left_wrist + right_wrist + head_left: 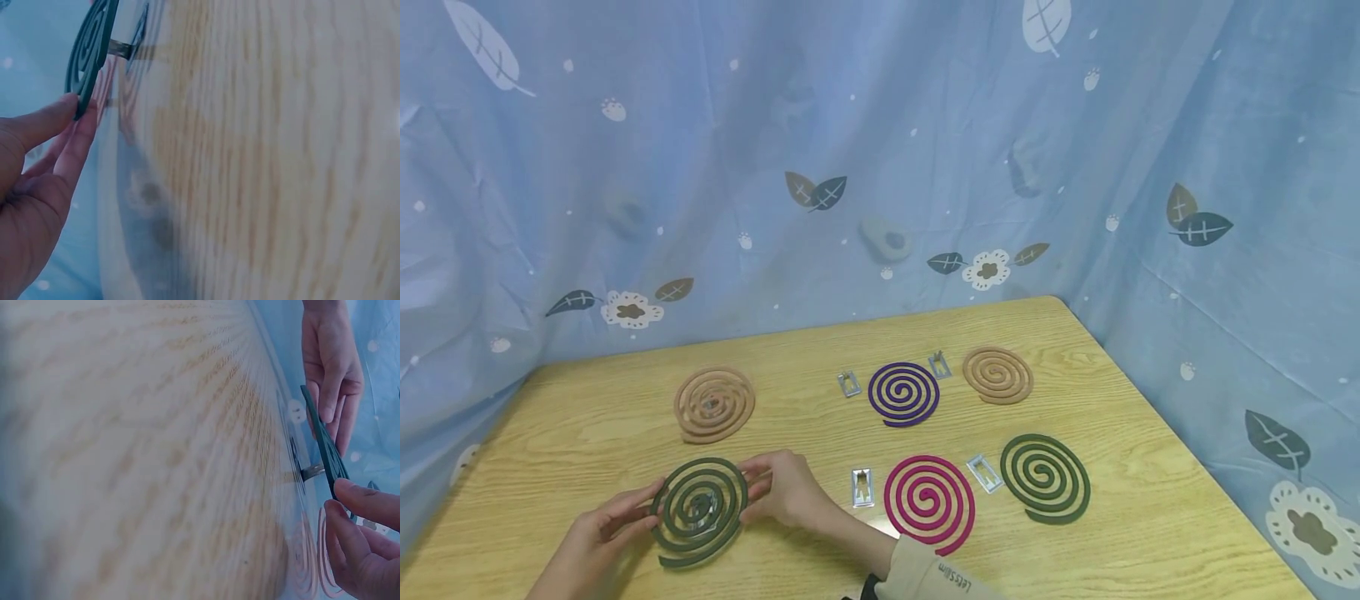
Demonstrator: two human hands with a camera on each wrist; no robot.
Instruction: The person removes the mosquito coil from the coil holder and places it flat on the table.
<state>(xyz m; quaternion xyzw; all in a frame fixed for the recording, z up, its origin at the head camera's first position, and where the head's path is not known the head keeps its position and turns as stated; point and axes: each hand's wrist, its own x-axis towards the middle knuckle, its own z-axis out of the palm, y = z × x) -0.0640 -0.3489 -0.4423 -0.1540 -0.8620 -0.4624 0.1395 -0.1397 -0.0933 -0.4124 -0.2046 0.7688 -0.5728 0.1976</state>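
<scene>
A dark green mosquito coil point(702, 505) is held near the table's front left. My left hand point(604, 529) pinches its left rim between thumb and fingers. On the opposite rim, my right hand point(786, 490) grips it with thumb and fingertips. Seen edge-on in the left wrist view, the coil point(94, 59) is raised over the table, with a metal coil stand point(137, 44) beneath its middle. The stand's prong point(314, 470) reaches up to the coil in the right wrist view. Behind it, a brown coil point(715, 406) sits over another stand.
Rightward on the wooden table point(805, 350) lie purple point(902, 390), brown point(996, 373), pink point(928, 498) and green point(1042, 474) coils. Metal stands point(862, 477) lie beside them, one point(984, 473) between pink and green. A blue patterned curtain point(880, 150) hangs behind and at the sides.
</scene>
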